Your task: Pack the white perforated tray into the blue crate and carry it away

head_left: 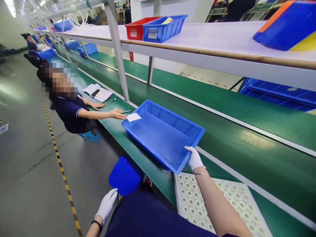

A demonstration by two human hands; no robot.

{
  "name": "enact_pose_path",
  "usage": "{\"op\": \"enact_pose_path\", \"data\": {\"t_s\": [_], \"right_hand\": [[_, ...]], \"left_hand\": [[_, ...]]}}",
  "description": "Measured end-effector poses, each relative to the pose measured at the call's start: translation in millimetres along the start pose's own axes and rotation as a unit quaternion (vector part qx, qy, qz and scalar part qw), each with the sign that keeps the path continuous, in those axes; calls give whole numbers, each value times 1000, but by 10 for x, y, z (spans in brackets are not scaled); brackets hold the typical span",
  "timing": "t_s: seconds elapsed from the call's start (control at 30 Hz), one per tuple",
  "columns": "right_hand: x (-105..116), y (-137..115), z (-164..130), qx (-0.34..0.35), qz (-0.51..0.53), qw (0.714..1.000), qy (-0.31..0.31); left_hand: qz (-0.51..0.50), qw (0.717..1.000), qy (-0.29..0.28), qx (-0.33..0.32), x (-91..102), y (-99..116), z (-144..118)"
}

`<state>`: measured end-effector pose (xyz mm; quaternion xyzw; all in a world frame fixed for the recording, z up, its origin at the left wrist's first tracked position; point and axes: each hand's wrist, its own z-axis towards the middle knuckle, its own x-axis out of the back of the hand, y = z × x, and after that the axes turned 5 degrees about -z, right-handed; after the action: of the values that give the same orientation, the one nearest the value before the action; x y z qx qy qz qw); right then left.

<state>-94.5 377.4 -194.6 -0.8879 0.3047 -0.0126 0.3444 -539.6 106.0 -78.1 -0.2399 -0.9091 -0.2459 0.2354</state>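
Bright, even lighting from ceiling strip lamps [11, 6] at upper left. Soft glare patches on the green conveyor belt [249, 138] and on the grey floor [10, 90]. Faint, diffuse shadow inside the blue tray [172, 123]. Strong wide-angle tilt and bending of the white shelf [222, 38] toward the edges. Sharp in the foreground, softer in the far distance. One face pixelated.

Right hand [194, 158] grips blue bin [158, 135] rim — left hand [106, 204] hangs free.
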Motion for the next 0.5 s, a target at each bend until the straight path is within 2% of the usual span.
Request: {"op": "enact_pose_path", "data": {"t_s": [0.17, 0.33, 0.37, 0.43, 0.47, 0.5], "right_hand": [[32, -56, 158, 58, -126, 990, -15], [86, -339, 33, 155, -269, 949, 53], [40, -389, -51, 190, -289, 936, 72], [-188, -429, -261, 265, -303, 913, 67], [-379, -409, -370, 305, -304, 902, 32], [-619, -361, -469, 296, -276, 913, -41]], "left_hand": [[-15, 999, -2, 37, -85, -107, -34], [-33, 999, 11, 27, -113, -159, 97], [-36, 999, 16, 25, -113, -156, 129], [-43, 998, 27, 22, -109, -131, 192], [-45, 998, 35, 18, -104, -107, 221], [-48, 998, 42, 12, -96, -77, 247]]}}
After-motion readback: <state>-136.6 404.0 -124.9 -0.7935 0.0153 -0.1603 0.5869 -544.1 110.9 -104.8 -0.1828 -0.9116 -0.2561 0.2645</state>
